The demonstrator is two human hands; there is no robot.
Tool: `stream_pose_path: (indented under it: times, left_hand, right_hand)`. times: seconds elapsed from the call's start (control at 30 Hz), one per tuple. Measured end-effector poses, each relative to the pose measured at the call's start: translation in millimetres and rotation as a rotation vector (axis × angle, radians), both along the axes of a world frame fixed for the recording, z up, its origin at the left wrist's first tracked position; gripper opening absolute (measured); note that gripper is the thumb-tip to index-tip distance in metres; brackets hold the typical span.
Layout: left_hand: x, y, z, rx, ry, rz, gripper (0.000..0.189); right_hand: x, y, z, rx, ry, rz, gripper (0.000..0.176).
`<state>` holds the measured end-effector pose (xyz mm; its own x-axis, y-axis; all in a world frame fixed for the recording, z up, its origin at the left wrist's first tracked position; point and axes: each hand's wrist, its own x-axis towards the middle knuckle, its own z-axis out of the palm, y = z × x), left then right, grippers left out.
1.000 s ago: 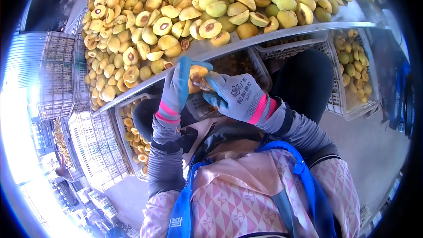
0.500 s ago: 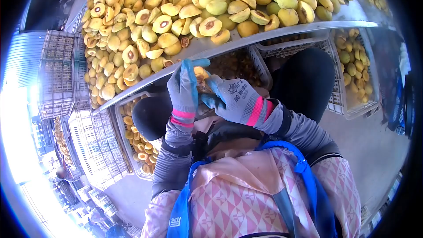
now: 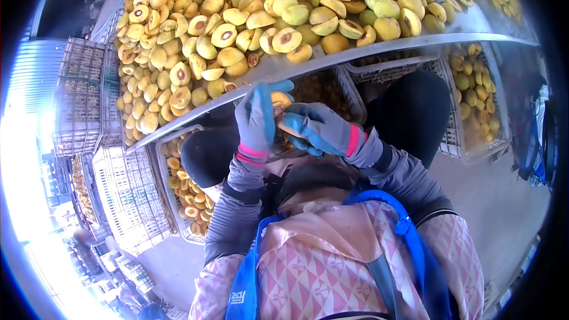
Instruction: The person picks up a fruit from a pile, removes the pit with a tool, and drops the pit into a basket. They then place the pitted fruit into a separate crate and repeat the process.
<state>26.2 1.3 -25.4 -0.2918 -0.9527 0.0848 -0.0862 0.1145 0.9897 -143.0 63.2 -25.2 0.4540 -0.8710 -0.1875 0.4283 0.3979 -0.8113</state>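
Observation:
In front of my body, my left hand, in a grey glove with blue fingers, is closed around a yellow peach half. Its brown pit side faces my right hand. That hand is gloved the same way, its fingers curled against the fruit around a slim tan object, mostly hidden by the glove. Both hands are just below the metal rim of the work table. Beyond that rim, many peach halves lie heaped, several showing reddish pit hollows.
Below the table are a crate of brown scraps and a left crate of peach halves. More fruit fills the right crate. White crates stand at the left. My knees flank the hands.
My right hand has rotated, turning its printed back away and moving slightly down. The left hand has shifted slightly right, still holding the peach half. The tan object now shows at the right fingers.

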Motion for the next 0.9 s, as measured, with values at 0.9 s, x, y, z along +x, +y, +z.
stream_pose_path:
  times: [0.9]
  left_hand:
    - [-72.7,-121.7,19.4,-0.567,-1.216,-0.268,0.049]
  right_hand:
    - [-20.3,1.2,-5.8,-0.677,0.938,-0.689,0.031]
